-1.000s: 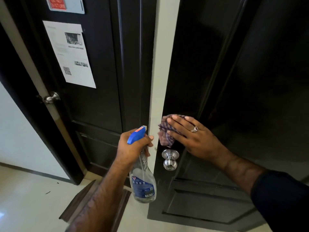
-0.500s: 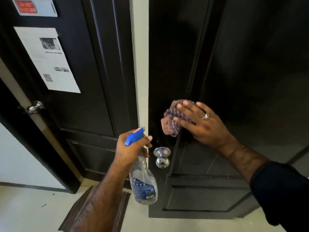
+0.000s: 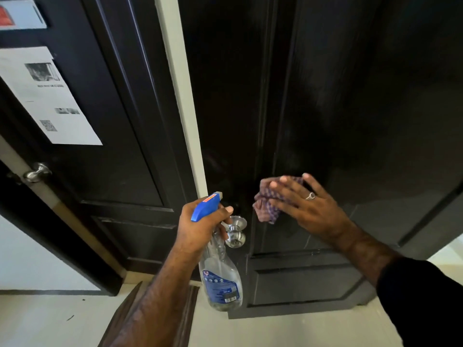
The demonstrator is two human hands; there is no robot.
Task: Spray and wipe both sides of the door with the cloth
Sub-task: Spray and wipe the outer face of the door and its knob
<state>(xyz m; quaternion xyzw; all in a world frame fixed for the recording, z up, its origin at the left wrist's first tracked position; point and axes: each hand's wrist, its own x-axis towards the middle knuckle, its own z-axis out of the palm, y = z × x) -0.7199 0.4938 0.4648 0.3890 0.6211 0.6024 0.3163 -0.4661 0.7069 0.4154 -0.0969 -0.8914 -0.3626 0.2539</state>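
The door point(image 3: 325, 96) in front of you is the dark panelled one, standing open from the pale frame strip point(image 3: 185, 121), which lets you reach one face now and the other later. Take its knob point(image 3: 235, 232) as your marker.

Your right hand point(image 3: 310, 209) lies above and to the right of the knob, fingers straight and spread flat, pressing the checked cloth point(image 3: 269, 201) against the panel; a flat palm spreads the pressure so the cloth drags evenly. The cloth bunches out past your fingertips, toward the knob side.

Your left hand point(image 3: 203, 221) sits just left of the knob, curled round the neck of the spray bottle point(image 3: 220, 279), thumb over the blue trigger head point(image 3: 205, 205). The bottle hangs below the knob, nozzle toward the door, ready for another spray, I judge.
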